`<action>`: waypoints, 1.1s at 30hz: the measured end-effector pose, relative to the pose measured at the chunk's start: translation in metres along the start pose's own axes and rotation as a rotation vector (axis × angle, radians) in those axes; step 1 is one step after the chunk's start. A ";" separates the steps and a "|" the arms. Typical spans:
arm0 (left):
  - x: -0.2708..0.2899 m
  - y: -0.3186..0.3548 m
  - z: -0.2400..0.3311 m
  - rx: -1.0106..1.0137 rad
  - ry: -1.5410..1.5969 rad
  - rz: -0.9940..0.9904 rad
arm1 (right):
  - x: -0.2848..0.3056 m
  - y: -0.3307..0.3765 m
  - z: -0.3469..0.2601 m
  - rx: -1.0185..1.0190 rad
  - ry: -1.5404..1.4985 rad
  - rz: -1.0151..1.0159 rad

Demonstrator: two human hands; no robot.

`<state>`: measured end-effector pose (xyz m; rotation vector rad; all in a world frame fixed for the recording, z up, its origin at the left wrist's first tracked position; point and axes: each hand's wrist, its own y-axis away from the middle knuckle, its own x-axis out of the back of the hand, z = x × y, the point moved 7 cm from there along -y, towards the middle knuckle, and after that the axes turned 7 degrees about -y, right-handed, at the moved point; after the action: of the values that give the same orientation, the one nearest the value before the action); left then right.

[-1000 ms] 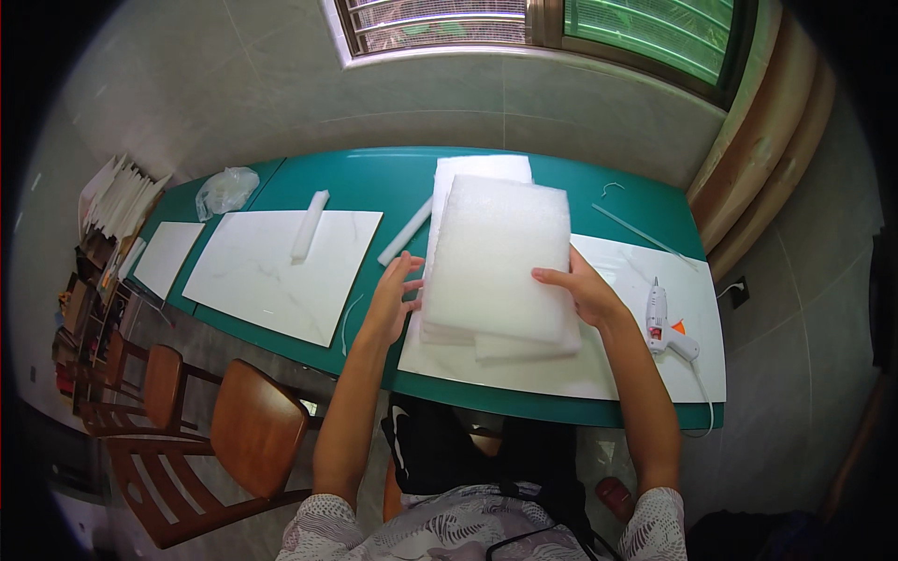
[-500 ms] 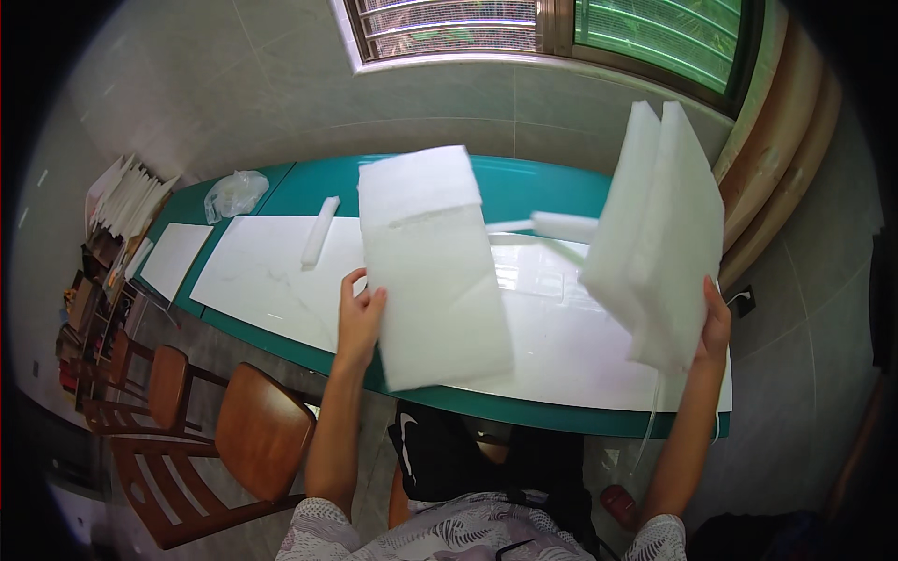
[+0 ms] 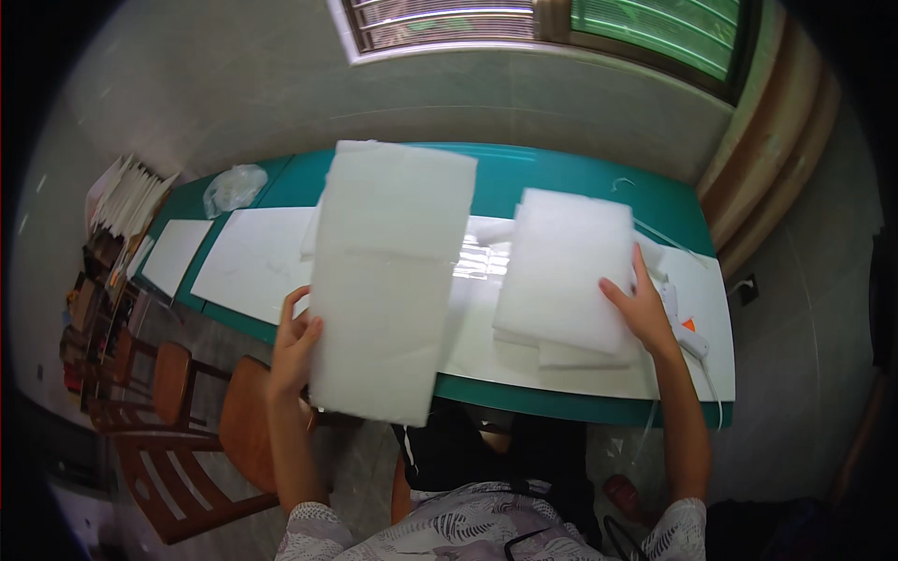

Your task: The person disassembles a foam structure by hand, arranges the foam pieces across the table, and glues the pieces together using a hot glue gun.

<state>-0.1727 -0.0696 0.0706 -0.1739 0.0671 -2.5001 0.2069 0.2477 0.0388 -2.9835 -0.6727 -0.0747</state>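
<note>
My left hand [image 3: 296, 344] grips the left edge of a long white foam sheet [image 3: 388, 280], thumb on its face. The sheet is tilted up over the table's front edge and has a faint crease across its middle. Along the right edge of a smaller stack of white foam pieces [image 3: 566, 266], my right hand [image 3: 645, 313] is closed, with the thumb on the top face. That stack lies low over the white tabletop panel [image 3: 477, 346]; whether it touches the panel I cannot tell. Just right of my right hand is a white glue gun [image 3: 690, 338] with an orange part.
The green table [image 3: 524, 164] runs along a grey wall below a window [image 3: 552, 28]. A crumpled clear plastic bag [image 3: 236, 190] lies at its far left. Wooden chairs [image 3: 245, 421] stand along the near left side. A white cord [image 3: 713, 379] hangs over the right front edge.
My right hand has brought the upright foam pieces down and leftward, laying them flatter and uncovering the glue gun. My left hand has shifted the long sheet left and toward me.
</note>
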 end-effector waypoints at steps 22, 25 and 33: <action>0.058 0.062 -0.016 0.059 -0.029 0.204 | 0.077 0.071 -0.069 0.155 -0.345 0.158; 0.051 0.038 -0.037 0.060 0.175 0.238 | 0.064 0.080 -0.050 0.004 -0.495 0.092; 0.005 -0.066 -0.023 -0.055 -0.368 0.447 | 0.061 0.086 -0.028 -0.065 -0.641 0.110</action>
<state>-0.2189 -0.0199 0.0539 -0.5725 0.0189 -1.9897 0.2984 0.1941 0.0643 -3.0836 -0.5468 0.9112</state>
